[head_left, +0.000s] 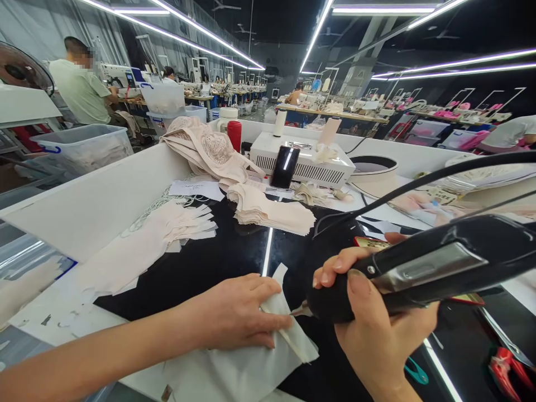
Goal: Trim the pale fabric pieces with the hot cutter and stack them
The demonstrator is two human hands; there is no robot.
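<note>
My right hand (pixel 377 318) is closed around a black handheld tool (pixel 431 268) with a silver lever plate and a cable. A narrow metal tip (pixel 302 309) sticks out of its front end, at the edge of a pale fabric piece (pixel 288 335). On that piece, my left hand (pixel 247 315) lies palm down with fingers spread, holding it against the black tabletop (pixel 226 251). The fingertips are close to the metal tip; whether the tip touches the cloth I cannot tell. A folded strip of the fabric runs beside the index finger.
Stacked beige fabric pieces (pixel 272 209) lie ahead, with more at the left (pixel 142 240). Behind stand a phone (pixel 285 167), a white vented box (pixel 305 156) and beige bra cups (pixel 209 145). Red-handled pliers (pixel 508 368) lie right. The tool's cable (pixel 419 181) crosses the right side.
</note>
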